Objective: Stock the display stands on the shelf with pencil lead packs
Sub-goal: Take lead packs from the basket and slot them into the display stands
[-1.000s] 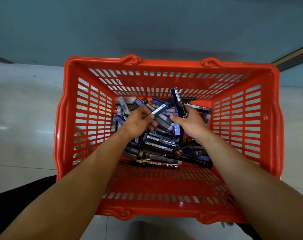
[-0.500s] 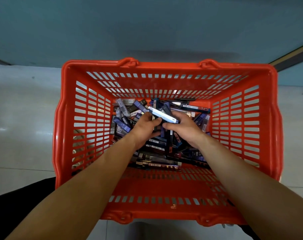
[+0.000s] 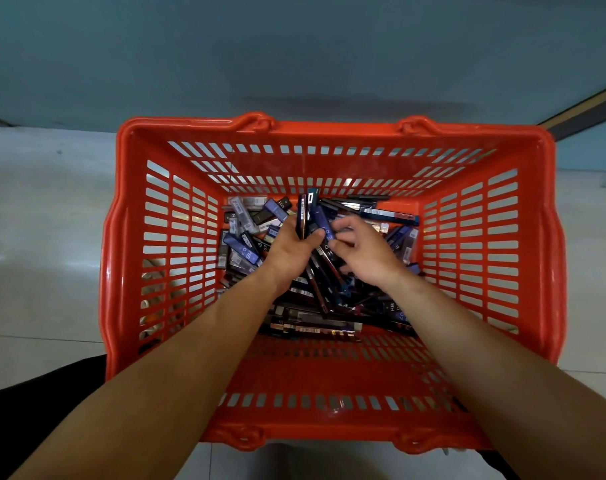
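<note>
Pencil lead packs are seen heaped in an orange basket at frame centre. Several are gripped upright in the left hand. Whether they are pinched or merely touched by the curled fingers of the right hand cannot be told. A teal wall fills the top.

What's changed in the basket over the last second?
The hands came together: the left hand, which held one pale pack, now grips a bunch of packs upright, with the right hand against it. The basket and loose pile stayed put.
</note>
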`<state>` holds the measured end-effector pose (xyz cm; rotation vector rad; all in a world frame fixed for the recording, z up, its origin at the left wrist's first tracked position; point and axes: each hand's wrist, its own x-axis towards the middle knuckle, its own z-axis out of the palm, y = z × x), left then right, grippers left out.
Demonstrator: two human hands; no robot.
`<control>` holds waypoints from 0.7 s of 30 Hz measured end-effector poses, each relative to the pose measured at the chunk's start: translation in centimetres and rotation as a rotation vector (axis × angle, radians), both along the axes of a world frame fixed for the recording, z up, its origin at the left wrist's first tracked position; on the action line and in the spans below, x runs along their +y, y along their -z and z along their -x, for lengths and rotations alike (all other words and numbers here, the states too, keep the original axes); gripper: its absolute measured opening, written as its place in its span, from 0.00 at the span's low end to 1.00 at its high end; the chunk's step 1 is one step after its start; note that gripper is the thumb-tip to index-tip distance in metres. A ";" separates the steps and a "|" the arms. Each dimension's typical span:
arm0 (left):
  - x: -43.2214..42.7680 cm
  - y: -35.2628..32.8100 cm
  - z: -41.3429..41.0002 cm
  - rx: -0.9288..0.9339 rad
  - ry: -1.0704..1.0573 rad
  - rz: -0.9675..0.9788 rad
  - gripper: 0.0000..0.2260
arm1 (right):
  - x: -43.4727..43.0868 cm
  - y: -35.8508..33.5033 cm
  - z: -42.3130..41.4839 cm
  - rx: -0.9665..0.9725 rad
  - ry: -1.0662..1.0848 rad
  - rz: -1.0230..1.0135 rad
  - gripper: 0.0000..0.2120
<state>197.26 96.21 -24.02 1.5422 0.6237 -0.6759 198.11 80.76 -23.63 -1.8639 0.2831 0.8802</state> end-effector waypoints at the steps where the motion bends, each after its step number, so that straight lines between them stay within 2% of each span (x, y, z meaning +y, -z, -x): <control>1: 0.1 0.2 0.1 0.003 0.014 0.008 0.17 | 0.1 0.3 0.1 -0.010 0.033 -0.006 0.08; 6: 0.0 0.4 0.2 -0.019 -0.014 0.003 0.17 | 0.4 0.3 0.2 -0.130 -0.001 0.044 0.03; 10: 0.1 0.6 0.2 -0.073 0.015 -0.018 0.19 | 0.3 0.5 0.4 -0.088 -0.013 0.075 0.02; 14: 0.6 0.4 0.1 -0.116 0.050 -0.089 0.15 | 0.0 0.0 0.5 -0.044 0.111 0.047 0.02; 18: 1.3 0.1 0.0 -0.138 0.069 -0.126 0.12 | -0.7 -0.8 0.4 -0.061 0.103 0.109 0.05; 21: 1.4 -0.5 0.1 -0.136 0.048 -0.106 0.14 | -1.1 -1.7 0.8 -0.046 0.120 0.123 0.05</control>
